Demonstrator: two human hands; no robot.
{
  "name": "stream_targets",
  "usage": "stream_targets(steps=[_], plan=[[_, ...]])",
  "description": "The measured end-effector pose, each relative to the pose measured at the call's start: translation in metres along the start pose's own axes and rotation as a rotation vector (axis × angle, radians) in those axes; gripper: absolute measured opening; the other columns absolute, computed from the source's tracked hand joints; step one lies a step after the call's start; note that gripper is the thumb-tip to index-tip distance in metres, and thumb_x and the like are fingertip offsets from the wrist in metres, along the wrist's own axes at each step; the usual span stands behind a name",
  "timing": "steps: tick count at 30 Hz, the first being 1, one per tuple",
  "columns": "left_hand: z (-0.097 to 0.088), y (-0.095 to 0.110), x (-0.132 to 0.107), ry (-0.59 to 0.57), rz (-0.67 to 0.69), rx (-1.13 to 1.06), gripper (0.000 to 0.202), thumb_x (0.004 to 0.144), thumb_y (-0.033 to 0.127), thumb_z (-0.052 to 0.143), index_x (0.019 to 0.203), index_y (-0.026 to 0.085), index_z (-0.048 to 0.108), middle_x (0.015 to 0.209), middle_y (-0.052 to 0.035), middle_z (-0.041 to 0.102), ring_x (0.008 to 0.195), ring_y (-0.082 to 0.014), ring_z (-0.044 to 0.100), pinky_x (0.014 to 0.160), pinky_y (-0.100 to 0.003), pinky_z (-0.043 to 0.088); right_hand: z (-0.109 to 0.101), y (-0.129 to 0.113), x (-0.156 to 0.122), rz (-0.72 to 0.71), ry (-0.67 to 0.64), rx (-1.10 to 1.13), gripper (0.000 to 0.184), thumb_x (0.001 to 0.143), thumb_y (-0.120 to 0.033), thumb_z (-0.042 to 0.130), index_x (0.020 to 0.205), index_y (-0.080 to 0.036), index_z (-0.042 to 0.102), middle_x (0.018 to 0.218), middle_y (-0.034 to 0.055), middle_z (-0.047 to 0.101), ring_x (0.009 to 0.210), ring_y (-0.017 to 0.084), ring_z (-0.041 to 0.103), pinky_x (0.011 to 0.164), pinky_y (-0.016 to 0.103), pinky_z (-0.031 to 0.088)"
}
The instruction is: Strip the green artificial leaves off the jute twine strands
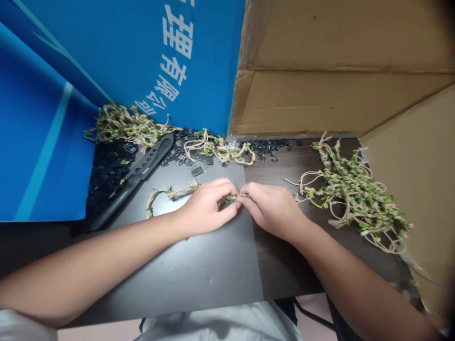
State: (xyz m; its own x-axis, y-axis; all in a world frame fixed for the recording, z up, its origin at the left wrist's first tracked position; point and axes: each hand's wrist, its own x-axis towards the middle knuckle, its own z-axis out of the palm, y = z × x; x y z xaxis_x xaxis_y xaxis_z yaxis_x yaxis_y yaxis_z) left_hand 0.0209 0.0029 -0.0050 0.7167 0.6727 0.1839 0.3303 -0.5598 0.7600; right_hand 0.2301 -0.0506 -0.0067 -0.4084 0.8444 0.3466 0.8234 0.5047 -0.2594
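From where I stood, the left hand (pixel 208 208) and right hand (pixel 272 210) met over the dark tabletop (pixel 199 270), their fingers curled inward and pinched closed on a leafy jute cord (pixel 170 193). The fingers hid the gripped stretch, so I couldn't tell whether it was knotted there. The cord's free end curved away toward 9 o'clock. At 3 o'clock lay a heap of knotted leafy cord (pixel 351 199), too tangled to follow strand by strand. A looser length (pixel 216 149) sat at 12, and another bunch (pixel 121 125) at 10, against a blue printed banner (pixel 177 61). Small black plastic pieces (pixel 106 182) crowded around a black slotted bar (pixel 149 158). Cardboard sheets (pixel 320 99) walled off the right side.
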Motion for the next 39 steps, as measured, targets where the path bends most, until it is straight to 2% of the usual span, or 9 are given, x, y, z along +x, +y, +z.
stream_targets(steps=[6,12,16,21,29,32,39], plan=[[0.0019,-0.0002,0.0000,0.064,-0.010,0.027,0.006,0.088,0.017,0.065,0.094,0.017,0.066,0.085,0.0003,0.063,0.077,-0.0119,0.057,0.070,-0.024,0.042,0.0041,-0.0002,-0.0003,0.027,-0.059,0.002,0.018,0.106,-0.031,0.046,0.097,-0.021,0.056,0.078,0.0002,0.070,0.062,0.016,0.062,0.056,0.030,0.029],[0.0030,-0.0003,-0.0018,0.108,0.008,0.047,0.007,0.083,0.012,0.065,0.086,0.018,0.064,0.074,0.0041,0.059,0.069,-0.0094,0.054,0.066,-0.021,0.039,-0.0037,-0.0018,-0.0015,0.024,-0.117,0.050,0.026,0.109,-0.035,0.042,0.096,-0.021,0.060,0.083,0.0000,0.070,0.069,0.015,0.062,0.060,0.030,0.029],[0.0040,-0.0013,-0.0018,0.079,0.018,0.079,0.006,0.084,0.013,0.064,0.084,0.018,0.062,0.075,0.0034,0.061,0.071,-0.0107,0.056,0.067,-0.022,0.040,-0.0049,-0.0001,-0.0007,0.046,-0.125,0.083,0.028,0.108,-0.036,0.044,0.095,-0.021,0.065,0.088,0.0014,0.071,0.075,0.014,0.062,0.063,0.030,0.031],[0.0053,-0.0004,-0.0007,0.037,0.016,0.111,0.005,0.084,0.014,0.063,0.083,0.018,0.060,0.074,0.0034,0.059,0.070,-0.0112,0.055,0.067,-0.023,0.039,-0.0015,0.0016,-0.0010,0.031,-0.094,0.074,0.030,0.107,-0.038,0.046,0.094,-0.023,0.069,0.083,0.0010,0.068,0.072,0.014,0.060,0.064,0.029,0.032],[0.0031,-0.0001,-0.0012,0.045,-0.002,0.077,0.007,0.085,0.015,0.064,0.080,0.018,0.061,0.074,0.0033,0.061,0.070,-0.0109,0.056,0.067,-0.023,0.040,-0.0026,0.0026,0.0007,0.117,-0.038,0.169,0.014,0.103,-0.032,0.053,0.102,-0.022,0.063,0.091,0.0008,0.073,0.073,0.015,0.064,0.065,0.028,0.037],[0.0031,0.0006,-0.0021,0.065,-0.013,0.061,0.007,0.087,0.017,0.066,0.081,0.018,0.062,0.074,0.0032,0.063,0.069,-0.0104,0.057,0.066,-0.022,0.040,-0.0034,0.0034,0.0020,0.131,-0.048,0.187,0.013,0.103,-0.030,0.052,0.100,-0.023,0.062,0.093,0.0015,0.073,0.080,0.016,0.066,0.067,0.028,0.037],[0.0041,0.0001,-0.0025,0.084,-0.099,0.022,0.008,0.093,0.027,0.069,0.092,0.019,0.069,0.079,0.0022,0.068,0.069,-0.0106,0.058,0.065,-0.023,0.041,-0.0037,0.0068,0.0041,0.180,-0.090,0.236,0.013,0.103,-0.029,0.052,0.096,-0.022,0.061,0.088,0.0003,0.071,0.073,0.015,0.062,0.066,0.027,0.037]])
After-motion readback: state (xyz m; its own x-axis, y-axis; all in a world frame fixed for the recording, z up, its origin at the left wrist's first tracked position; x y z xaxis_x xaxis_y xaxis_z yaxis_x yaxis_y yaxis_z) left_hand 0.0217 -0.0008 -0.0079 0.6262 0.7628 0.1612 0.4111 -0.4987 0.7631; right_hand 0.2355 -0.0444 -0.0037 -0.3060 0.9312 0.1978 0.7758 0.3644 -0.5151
